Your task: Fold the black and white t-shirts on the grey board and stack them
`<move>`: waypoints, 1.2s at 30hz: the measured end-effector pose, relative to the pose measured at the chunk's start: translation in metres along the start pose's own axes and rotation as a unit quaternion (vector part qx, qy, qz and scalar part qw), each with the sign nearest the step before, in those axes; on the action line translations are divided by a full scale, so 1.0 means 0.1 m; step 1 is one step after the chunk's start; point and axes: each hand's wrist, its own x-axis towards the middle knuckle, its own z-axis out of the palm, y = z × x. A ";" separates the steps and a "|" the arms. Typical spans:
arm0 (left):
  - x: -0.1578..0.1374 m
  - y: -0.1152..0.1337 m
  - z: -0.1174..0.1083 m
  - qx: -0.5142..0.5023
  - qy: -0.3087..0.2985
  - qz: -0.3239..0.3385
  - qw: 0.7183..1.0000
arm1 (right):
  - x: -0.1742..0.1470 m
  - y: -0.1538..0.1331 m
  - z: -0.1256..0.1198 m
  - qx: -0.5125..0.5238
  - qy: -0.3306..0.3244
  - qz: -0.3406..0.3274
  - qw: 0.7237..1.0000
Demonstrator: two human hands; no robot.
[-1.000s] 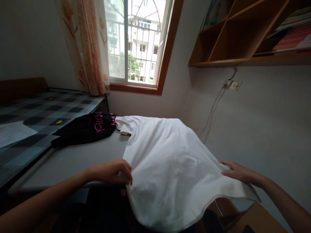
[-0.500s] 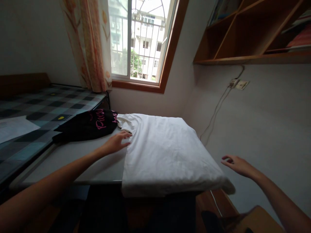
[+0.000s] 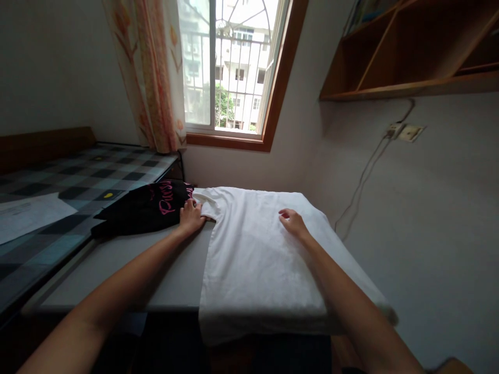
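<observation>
A white shirt (image 3: 253, 249) is spread over the right part of a pale tabletop (image 3: 167, 280), and its lower edge hangs over the front. At its left end, a sleeve lies beside a black garment (image 3: 136, 210) with pink lettering. My left hand (image 3: 191, 217) rests where the sleeve meets the black garment, fingers bent and thumb apart; no cloth shows gripped in it. Over the middle of the white shirt is my right hand (image 3: 292, 222), loosely curled and holding nothing. Whether it touches the cloth is unclear.
On the left is a bed with a checked cover (image 3: 128, 169), and papers (image 3: 35, 213) lie on it. Behind the table are a curtain (image 3: 156, 78) and a barred window (image 3: 237, 72). A wooden shelf (image 3: 374, 57) and a socket with cables (image 3: 395, 130) are on the right wall.
My right hand has come in from beyond the table's right side to above the white shirt. My left hand has shifted slightly left, onto the sleeve end and black garment. The view has tilted slightly.
</observation>
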 end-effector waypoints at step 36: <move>0.77 -0.40 -0.27 -0.006 -0.086 -0.079 0.993 | 0.14 0.24 0.55 -0.048 0.059 0.040 0.996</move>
